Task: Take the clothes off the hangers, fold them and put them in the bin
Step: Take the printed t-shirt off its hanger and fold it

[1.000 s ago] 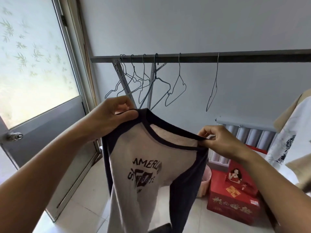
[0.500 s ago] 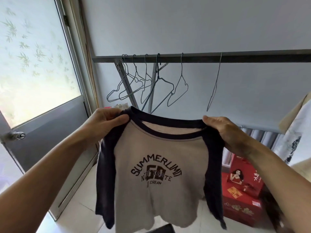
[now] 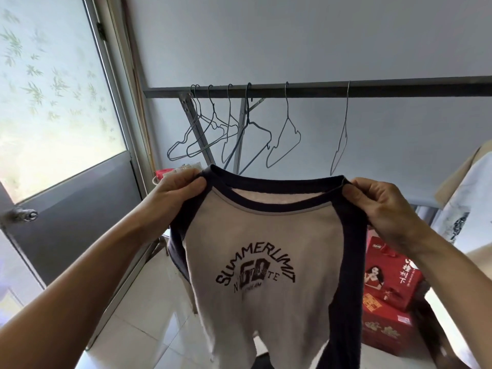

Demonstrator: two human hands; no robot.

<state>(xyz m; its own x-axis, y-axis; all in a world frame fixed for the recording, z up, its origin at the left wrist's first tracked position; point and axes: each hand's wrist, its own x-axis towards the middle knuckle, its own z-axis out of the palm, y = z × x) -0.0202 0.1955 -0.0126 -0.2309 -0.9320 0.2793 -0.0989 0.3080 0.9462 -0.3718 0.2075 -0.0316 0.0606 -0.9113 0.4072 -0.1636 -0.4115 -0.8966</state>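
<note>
While held up off any hanger, shirt (image 3: pixel 269 262) hangs flat.
L hand (image 3: pixel 174 191) & R hand (image 3: pixel 383 206) both pinch its shoulders; bare hangers (image 3: pixel 283 139) on rail (image 3: pixel 399 89).

shirt (image 3: pixel 266 235) before hangers (image 3: pixel 287 107); hangers on rail (image 3: pixel 399 89); boxes (image 3: pixel 386 283) right; door (image 3: pixel 66 209) left

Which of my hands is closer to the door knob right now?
Left. The left hand grips the shirt at the collar end toward the door knob; the right hand grips the other collar end, across the shirt and farther off.
</note>
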